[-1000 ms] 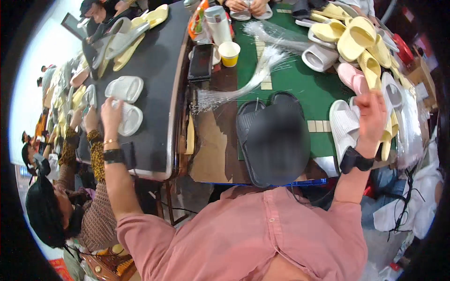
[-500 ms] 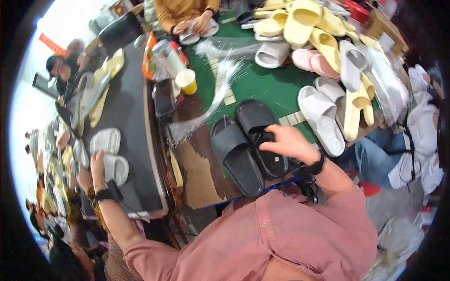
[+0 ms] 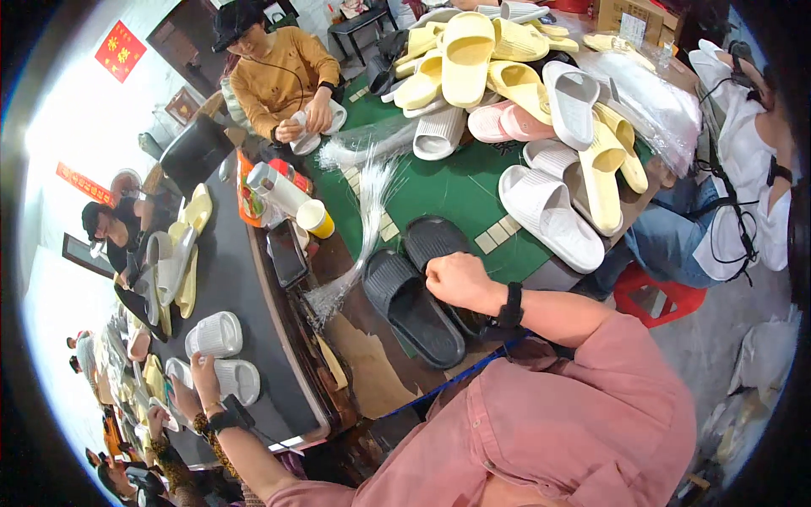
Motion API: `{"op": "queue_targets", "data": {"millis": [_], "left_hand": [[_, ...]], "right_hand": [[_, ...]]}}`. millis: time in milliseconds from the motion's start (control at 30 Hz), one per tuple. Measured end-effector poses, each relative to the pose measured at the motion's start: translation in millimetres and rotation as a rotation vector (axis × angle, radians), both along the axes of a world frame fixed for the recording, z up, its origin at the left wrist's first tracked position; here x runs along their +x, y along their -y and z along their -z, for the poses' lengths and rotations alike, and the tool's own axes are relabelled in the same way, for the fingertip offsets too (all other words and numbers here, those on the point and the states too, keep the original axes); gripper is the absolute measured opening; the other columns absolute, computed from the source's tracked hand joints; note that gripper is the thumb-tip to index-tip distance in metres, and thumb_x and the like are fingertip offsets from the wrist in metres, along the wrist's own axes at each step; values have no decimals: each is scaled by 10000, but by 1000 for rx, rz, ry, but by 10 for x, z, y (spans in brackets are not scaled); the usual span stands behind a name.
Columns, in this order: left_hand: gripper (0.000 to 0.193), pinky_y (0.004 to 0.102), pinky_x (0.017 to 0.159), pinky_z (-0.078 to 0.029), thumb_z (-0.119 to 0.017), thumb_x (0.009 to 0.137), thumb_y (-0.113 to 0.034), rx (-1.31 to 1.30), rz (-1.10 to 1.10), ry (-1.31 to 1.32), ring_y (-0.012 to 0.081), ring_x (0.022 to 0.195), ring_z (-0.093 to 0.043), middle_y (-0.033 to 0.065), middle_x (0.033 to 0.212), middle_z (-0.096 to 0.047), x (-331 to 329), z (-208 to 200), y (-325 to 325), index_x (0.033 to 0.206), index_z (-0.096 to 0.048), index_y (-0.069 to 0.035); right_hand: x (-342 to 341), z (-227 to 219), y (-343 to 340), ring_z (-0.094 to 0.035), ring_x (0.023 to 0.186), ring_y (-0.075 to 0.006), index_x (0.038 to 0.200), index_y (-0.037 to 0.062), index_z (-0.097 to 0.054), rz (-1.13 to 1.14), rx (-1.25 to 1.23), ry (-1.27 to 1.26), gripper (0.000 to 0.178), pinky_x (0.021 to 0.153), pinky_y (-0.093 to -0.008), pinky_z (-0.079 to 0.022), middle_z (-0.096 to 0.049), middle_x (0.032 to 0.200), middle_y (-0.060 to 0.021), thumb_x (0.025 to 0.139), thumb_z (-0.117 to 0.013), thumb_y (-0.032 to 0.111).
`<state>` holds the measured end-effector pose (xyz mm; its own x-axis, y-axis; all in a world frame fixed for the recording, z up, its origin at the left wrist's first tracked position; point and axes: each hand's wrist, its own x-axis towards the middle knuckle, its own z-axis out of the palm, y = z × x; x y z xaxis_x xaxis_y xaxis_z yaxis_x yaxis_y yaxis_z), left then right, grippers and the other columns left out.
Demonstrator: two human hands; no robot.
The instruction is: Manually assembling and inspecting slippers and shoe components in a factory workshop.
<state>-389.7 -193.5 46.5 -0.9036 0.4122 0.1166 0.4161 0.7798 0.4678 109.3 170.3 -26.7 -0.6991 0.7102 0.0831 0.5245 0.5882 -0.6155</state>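
Observation:
A pair of black slippers lies in front of me, the left slipper [image 3: 414, 308] fully in sight and the right slipper [image 3: 435, 238] partly hidden. Over the right one is my right hand [image 3: 460, 280], its fingers curled closed; anything inside them is hidden. On the dark table to the left, my left hand [image 3: 205, 380] reaches in beside a pair of light grey slippers [image 3: 214, 335], fingers stretched out near them. Another person's hand [image 3: 159, 419], with a patterned sleeve, is close to it. A bundle of clear thin plastic strips [image 3: 372, 203] lies beyond the black pair.
A pile of yellow, white and pink slippers [image 3: 469, 59] covers the far right. White slippers [image 3: 553, 215] sit nearer. A yellow-white cup [image 3: 315, 219], a bottle [image 3: 277, 188] and a phone [image 3: 287, 253] stand left. Opposite, a person [image 3: 283, 76] handles light slippers. A red stool [image 3: 655, 296] is at right.
My right hand has gone from thumb and finger apart to closed above the black slippers. The view has tilted, showing more of the person opposite. My left hand stays by the light grey pair.

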Motion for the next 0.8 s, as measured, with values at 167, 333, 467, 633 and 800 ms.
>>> {"op": "queue_targets", "data": {"millis": [167, 333, 467, 633, 800], "left_hand": [[300, 337, 680, -431, -594, 863, -214, 102, 76, 42, 194, 732, -536, 117, 784, -592, 464, -165, -115, 1018, -598, 43], [361, 291, 616, -403, -625, 906, -311, 104, 69, 41, 126, 654, -480, 44, 680, -555, 862, -280, -335, 846, -624, 45], [344, 277, 549, -331, -644, 907, -305, 148, 133, 27, 91, 605, -409, -7, 644, -498, 989, -295, -420, 797, -598, 17], [131, 215, 454, -261, -674, 847, -98, 235, 169, 209, 12, 533, -362, -59, 599, -465, 1517, -597, -657, 855, -566, -25], [121, 212, 467, -292, -675, 804, -18, 257, 348, 270, 22, 537, -382, -53, 627, -476, 2229, -831, -983, 848, -563, -1]], "right_hand": [[193, -381, -226, -659, 698, -354, 747, 47, -708, 80, -88, -150, 313, 651, -459, -524, -665, 722, -178, 775, -605, 340], [154, -258, -105, -662, 701, -386, 729, -25, -673, -121, -96, 87, 500, 649, -469, -526, -660, 737, -229, 734, -666, 475], [-58, -46, -9, -665, 693, -383, 726, -30, -658, -161, -4, 56, 454, 632, -456, -537, -660, 733, -230, 759, -682, 422], [-88, 15, -36, -663, 703, -393, 735, -17, -665, -58, 18, 17, 315, 654, -476, -539, -652, 724, -239, 766, -641, 295], [229, -453, -285, -646, 768, -427, 814, 21, -670, 77, 28, -69, 242, 718, -517, -524, -655, 794, -245, 765, -608, 250]]}}
